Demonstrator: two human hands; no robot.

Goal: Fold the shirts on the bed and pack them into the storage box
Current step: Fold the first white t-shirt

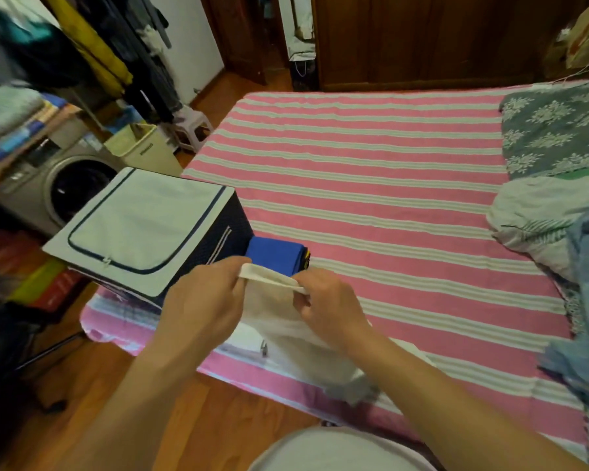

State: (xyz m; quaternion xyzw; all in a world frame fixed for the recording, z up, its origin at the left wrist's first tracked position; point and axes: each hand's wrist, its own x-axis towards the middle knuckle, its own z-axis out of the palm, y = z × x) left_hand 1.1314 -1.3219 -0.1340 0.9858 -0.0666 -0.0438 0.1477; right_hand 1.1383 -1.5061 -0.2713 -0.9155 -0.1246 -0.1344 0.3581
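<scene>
The left hand and right hand each pinch an end of the cream shirt's upper edge, fingers curled round the cloth, stretching it taut so it hangs straight for folding. Its lower part trails onto the striped bed. A folded blue shirt waits just beside the storage box, whose zipped lid looks closed, probably.
</scene>
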